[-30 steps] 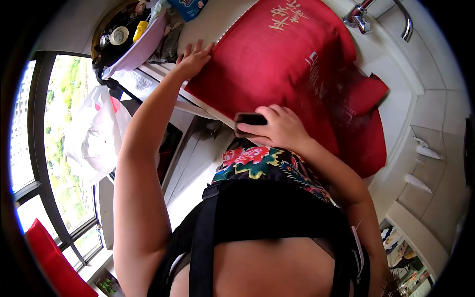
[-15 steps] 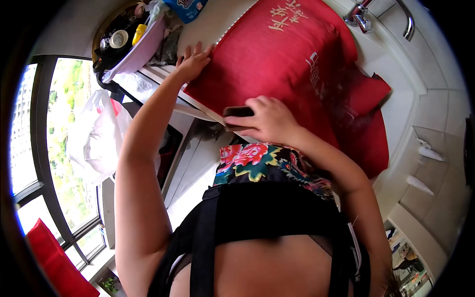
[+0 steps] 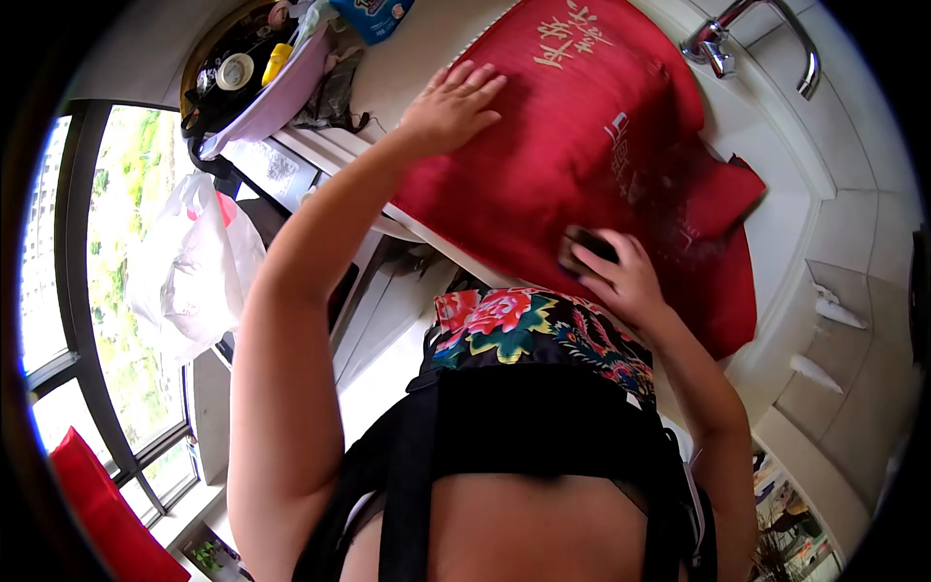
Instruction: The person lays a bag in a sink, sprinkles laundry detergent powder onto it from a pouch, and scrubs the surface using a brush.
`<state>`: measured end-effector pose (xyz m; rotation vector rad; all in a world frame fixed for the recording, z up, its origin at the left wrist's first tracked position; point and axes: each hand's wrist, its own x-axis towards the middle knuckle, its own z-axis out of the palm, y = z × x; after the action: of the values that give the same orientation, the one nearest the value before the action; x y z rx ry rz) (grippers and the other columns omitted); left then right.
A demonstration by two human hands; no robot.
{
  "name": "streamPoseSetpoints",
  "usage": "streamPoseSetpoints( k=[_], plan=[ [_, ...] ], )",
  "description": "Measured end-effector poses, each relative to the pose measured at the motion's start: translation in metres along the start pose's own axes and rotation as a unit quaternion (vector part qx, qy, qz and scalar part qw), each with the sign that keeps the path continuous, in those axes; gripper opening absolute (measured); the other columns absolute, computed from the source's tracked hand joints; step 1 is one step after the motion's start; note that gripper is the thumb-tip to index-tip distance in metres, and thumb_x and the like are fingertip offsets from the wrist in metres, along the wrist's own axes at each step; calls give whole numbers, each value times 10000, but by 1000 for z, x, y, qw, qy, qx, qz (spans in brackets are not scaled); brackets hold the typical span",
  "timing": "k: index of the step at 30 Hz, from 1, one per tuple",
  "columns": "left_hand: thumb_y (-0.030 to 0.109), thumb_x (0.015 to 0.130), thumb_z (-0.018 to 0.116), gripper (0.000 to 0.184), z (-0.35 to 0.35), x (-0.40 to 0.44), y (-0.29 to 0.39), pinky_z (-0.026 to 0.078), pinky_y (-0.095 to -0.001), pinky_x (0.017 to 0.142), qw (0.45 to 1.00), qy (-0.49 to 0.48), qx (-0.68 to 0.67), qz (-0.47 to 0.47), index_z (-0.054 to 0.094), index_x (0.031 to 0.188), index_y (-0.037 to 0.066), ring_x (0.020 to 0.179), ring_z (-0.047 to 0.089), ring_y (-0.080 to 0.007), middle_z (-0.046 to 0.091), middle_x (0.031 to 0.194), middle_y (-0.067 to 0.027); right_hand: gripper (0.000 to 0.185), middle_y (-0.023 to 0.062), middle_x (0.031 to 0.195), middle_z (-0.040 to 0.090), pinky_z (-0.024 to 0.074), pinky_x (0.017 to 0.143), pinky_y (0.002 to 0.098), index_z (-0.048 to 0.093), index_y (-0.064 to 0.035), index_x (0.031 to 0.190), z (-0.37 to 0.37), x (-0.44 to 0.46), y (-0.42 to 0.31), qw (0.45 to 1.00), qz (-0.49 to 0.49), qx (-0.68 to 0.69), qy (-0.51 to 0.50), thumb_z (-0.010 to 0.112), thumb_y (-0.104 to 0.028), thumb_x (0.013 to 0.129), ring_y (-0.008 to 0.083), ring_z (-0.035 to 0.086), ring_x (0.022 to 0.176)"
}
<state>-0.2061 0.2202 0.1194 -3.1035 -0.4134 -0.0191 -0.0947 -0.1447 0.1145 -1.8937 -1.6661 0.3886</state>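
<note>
A red cloth piece (image 3: 524, 145) with pale lettering is spread over the counter and hangs into the white sink (image 3: 776, 209). Near its upper left edge, my left hand (image 3: 451, 109) lies flat on the cloth with its fingers spread. Lower right of it, my right hand (image 3: 626, 279) is wrapped round a dark brush-like block (image 3: 588, 252) over the red cloth. The underside of the block is hidden and its outline is blurred. Wet, whitish marks show on the cloth near the sink.
A chrome faucet (image 3: 716, 48) stands at the sink's far side. On the left are a pink basin (image 3: 272, 112) holding various items, a dark crumpled cloth (image 3: 332, 94) and a blue packet (image 3: 373, 17). A white plastic bag (image 3: 194, 272) hangs by the window.
My left hand has moved up and right along the cloth. My right hand went left at first, then moved right and down with the block. The cloth's left edge has shifted right.
</note>
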Motion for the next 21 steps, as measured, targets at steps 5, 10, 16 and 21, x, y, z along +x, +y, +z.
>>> streamPoseSetpoints(
  k=[5, 10, 16, 21],
  plan=[
    [542, 1004, 350, 604, 10, 16, 16, 150, -467, 1209, 1000, -7, -1, 8, 314, 1529, 246, 1494, 183, -259, 248, 1610, -23, 410, 88, 1280, 546, 472, 918, 432, 670, -379, 1218, 35, 109, -22, 979, -118, -98, 136, 728, -339, 814, 341, 545, 1071],
    [511, 1004, 381, 583, 7, 13, 20, 152, -443, 1213, 1000, 14, -19, 5, 329, 1525, 254, 1486, 208, -256, 280, 1599, -16, 440, 128, 1162, 580, 501, 804, 452, 603, -377, 1297, 6, 143, 93, 930, 108, -203, 287, 685, -338, 866, 368, 548, 973],
    [516, 991, 387, 596, 5, 14, 21, 155, -442, 1213, 1000, 14, -16, -1, 336, 1521, 247, 1484, 215, -257, 291, 1595, -12, 430, 96, 1015, 614, 517, 756, 440, 648, -404, 1226, 32, 96, 0, 980, -49, -92, 167, 755, -399, 810, 327, 603, 886],
    [501, 986, 418, 583, 6, 14, 22, 162, -445, 1209, 999, 24, -22, 1, 364, 1506, 245, 1474, 237, -253, 320, 1580, -15, 478, 137, 1174, 582, 507, 805, 484, 584, -386, 1308, 16, 116, 71, 960, 9, -184, 211, 710, -381, 847, 394, 566, 970]
  ],
)
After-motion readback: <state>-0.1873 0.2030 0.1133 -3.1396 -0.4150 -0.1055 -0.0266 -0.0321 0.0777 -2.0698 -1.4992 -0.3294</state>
